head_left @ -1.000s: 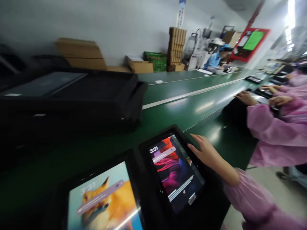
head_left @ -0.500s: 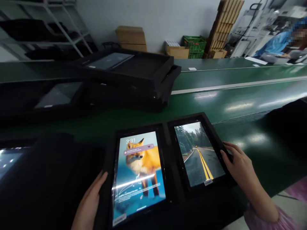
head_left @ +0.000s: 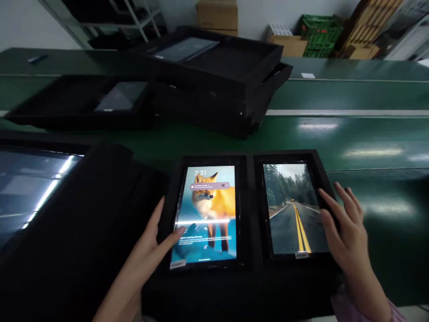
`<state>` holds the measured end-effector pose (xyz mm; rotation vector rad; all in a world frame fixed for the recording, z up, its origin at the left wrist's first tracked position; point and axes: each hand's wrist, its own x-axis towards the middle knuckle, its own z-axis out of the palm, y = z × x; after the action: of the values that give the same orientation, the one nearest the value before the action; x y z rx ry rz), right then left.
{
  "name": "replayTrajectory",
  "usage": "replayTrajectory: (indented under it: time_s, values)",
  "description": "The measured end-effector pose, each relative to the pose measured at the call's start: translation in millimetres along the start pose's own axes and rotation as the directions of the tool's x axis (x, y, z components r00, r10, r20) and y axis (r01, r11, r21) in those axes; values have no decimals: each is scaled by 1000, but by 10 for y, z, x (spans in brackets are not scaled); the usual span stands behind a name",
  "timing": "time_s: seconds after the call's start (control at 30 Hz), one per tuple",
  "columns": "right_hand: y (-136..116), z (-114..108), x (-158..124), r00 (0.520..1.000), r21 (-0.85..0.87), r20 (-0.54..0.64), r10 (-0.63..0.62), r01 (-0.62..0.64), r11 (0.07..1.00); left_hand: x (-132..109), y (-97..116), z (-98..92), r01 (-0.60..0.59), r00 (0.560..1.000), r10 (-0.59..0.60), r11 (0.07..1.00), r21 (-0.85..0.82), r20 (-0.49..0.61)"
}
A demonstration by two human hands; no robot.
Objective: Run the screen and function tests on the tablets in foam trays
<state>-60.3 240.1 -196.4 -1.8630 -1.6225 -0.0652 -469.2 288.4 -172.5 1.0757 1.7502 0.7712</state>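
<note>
A black tray (head_left: 248, 214) lies before me with two lit tablets in its side-by-side pockets. The left tablet (head_left: 214, 208) shows a fox and the time 3:31; the right tablet (head_left: 291, 210) shows a road through a forest. My left hand (head_left: 147, 250) is at the tray's left edge, thumb stretched over the lower left of the fox screen, a finger along the outer side. Over the right edge hovers or rests my right hand (head_left: 348, 228), fingers spread, thumb and index reaching towards the road screen. Whether its fingertips touch is unclear.
A stack of black trays (head_left: 214, 98) stands behind, the top one holding a dark tablet (head_left: 187, 48). Another tray (head_left: 67, 96) with a tablet lies back left. Close on my left is a dark, glossy screen (head_left: 30, 192). Beyond the green bench (head_left: 351, 98) are cartons and a green crate (head_left: 321, 33).
My view has turned left and down. My left thumb has moved onto the fox screen. My right hand has let go of the tray's edge, and its fingers have spread.
</note>
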Motion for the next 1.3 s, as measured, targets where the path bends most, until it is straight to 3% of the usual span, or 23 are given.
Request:
replayTrajectory:
  time_s: [0.1, 0.17, 0.33, 0.57, 0.67, 0.73, 0.8, 0.87, 0.93, 0.97, 1.13, 1.3]
  values:
    - [22, 1, 35, 957, 30, -61, 283, -282, 959, 83, -55, -15, 13, 1000, -12, 995, 100, -6]
    - [30, -4, 48, 927, 33, -28, 374, -373, 927, 176, -31, 23, 22, 999, -16, 988, 153, -42]
    - [54, 0, 65, 946, 80, 10, 323, -323, 943, 415, 231, 176, 53, 985, -11, 969, 240, -174]
    - [70, -55, 88, 963, 113, 20, 268, -269, 957, 507, 518, 333, 114, 972, -118, 993, -29, -205]
    - [45, -157, 68, 984, 99, 80, 159, -166, 981, 408, 507, 356, 117, 969, -125, 992, -50, -211]
    - [21, -253, 23, 991, 104, 128, -29, 16, 994, 307, 441, 324, 117, 974, -113, 993, 8, -196]
    - [-2, -354, -46, 946, 149, 212, -244, 215, 965, 197, 335, 250, 115, 982, -95, 986, 117, -160]
    - [-20, -432, -128, 865, 211, 314, -392, 338, 917, 92, 216, 159, 118, 987, -90, 968, 221, -132]
    - [-26, -462, -202, 808, 239, 372, -457, 392, 888, 1, 116, 76, 95, 991, -64, 954, 283, -118]
    - [-26, -456, -233, 801, 235, 378, -464, 401, 885, -38, 80, 44, 78, 993, -48, 950, 301, -107]
    - [-40, -324, -326, 897, 122, 285, -338, 316, 941, -158, -11, -8, 128, 990, -109, 956, 265, -85]
    - [-77, -284, -381, 952, 86, 202, -229, 216, 973, -224, -55, 90, 89, 951, -98, 995, -43, -295]
